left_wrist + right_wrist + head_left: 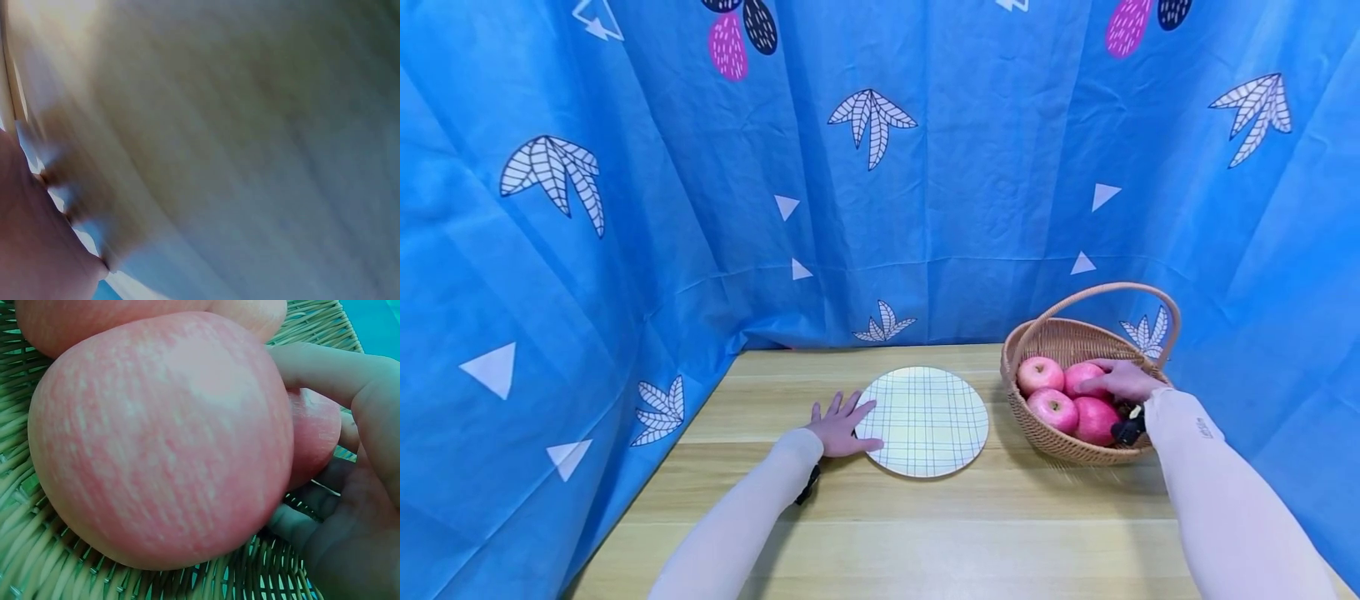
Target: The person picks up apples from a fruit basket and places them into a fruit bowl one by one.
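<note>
A wicker basket [1052, 446] with a tall arched handle holds several red-pink apples [1054, 410]. My right hand [1123, 381] reaches inside over its right side and grips the back-right apple [1084, 377]. In the right wrist view, thumb and fingers curl about that apple [315, 434], while a large apple [162, 444] in front covers part of it. My left hand [841, 427] lies with fingers spread at the left edge of a round, pale plate [925, 421] with a grid pattern, its fingertips overlapping the rim. Only part of the left hand [44, 237] shows in the left wrist view.
The plate and basket stand on a light wooden table [925, 533], the basket to the right. A blue patterned curtain [985, 167] hangs behind the table and along both sides, close behind the basket.
</note>
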Demonstrator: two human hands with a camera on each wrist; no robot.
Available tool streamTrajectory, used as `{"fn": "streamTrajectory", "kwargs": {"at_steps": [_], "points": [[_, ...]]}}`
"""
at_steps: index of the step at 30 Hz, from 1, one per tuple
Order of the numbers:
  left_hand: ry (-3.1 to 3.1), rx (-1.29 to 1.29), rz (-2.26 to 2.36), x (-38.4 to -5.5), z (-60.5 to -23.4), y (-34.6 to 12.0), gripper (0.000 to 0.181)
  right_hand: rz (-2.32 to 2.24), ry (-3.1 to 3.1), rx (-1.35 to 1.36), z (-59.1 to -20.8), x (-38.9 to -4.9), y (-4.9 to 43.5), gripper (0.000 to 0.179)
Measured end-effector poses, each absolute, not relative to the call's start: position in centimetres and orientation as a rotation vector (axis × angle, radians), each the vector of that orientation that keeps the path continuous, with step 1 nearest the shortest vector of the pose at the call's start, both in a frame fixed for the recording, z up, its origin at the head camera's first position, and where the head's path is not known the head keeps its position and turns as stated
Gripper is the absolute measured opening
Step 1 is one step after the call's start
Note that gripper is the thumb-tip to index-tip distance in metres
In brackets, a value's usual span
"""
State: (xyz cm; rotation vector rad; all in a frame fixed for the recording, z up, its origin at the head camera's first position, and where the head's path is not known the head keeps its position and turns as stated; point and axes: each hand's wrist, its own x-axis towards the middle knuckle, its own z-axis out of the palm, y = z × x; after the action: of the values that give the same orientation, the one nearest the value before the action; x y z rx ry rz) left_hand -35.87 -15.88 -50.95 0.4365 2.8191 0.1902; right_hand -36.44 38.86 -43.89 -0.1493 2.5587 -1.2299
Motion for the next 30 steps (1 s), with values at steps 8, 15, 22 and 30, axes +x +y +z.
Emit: {"fn": "streamTrajectory", "kwargs": {"at_steps": [8, 15, 22, 30], "points": [[2.829, 0.43, 0.19, -36.2, -51.5, -15.9, 0.104, -1.214, 2.607, -0.12, -43.2, -35.8, 38.8, 0.061], [2.83, 0.432, 0.173, -36.3, -51.6, -15.9, 0.104, -1.214, 2.609, -0.107, -42.9, -35.8, 38.9, 0.061], [2.829, 0.439, 0.195, -36.8, -52.4, -16.2, 0.106, -1.256, 2.631, -0.182, -42.7, -36.0, 39.6, 0.06], [2.827, 0.464, 0.207, -37.2, -52.8, -16.3, 0.108, -1.471, 2.506, -0.164, -42.0, -35.7, 39.5, 0.061]]}}
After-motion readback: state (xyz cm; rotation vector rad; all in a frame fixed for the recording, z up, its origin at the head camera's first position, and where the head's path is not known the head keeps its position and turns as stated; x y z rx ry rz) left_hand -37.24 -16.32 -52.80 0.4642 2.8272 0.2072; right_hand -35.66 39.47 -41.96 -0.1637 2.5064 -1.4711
